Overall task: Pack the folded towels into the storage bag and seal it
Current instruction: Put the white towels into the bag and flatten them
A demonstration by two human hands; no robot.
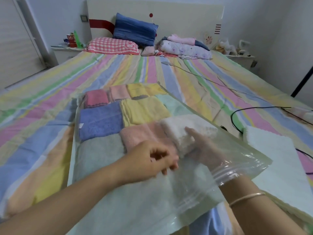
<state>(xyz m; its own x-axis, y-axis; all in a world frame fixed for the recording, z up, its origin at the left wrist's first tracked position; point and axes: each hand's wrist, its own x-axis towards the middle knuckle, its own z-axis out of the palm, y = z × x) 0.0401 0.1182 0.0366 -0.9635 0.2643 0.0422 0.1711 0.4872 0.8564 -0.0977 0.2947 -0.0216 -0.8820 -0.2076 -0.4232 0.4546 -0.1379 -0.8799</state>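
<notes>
**Desk:** Which step are you on?

**Operator:** Loading, not sealing. I'm working my right hand (201, 146) inside the storage bag (245, 150), past the open mouth, and it's gripping the white towel (179, 133), thumb on top and fingers beneath. I'm seeing all that through the plastic.

**Desk:** And the other hand?

**Operator:** My left hand (157, 158) is sitting outside, at the bag's upper sheet near the mouth, fingers curled. It's probably pinching the film to hold the mouth up, but that patch is blurring, so I can't tell.

**Desk:** Where's everything lying?

**Operator:** The bag is lying flat on the striped bed (50, 116). Folded towels are filling it in rows: blue towel (100, 121), yellow towel (144, 111), pink towel (135, 134), grey towel (100, 151), and more behind. The white one is going beside the pink, in the near right corner.

**Desk:** Next?

**Operator:** I'm judging it needs settling flat there, then releasing. A pale towel (279, 160) is waiting outside, just right of the bag. Only afterwards is the zip strip (237, 172) getting pressed shut, and it's draping over my wrist now.
</notes>
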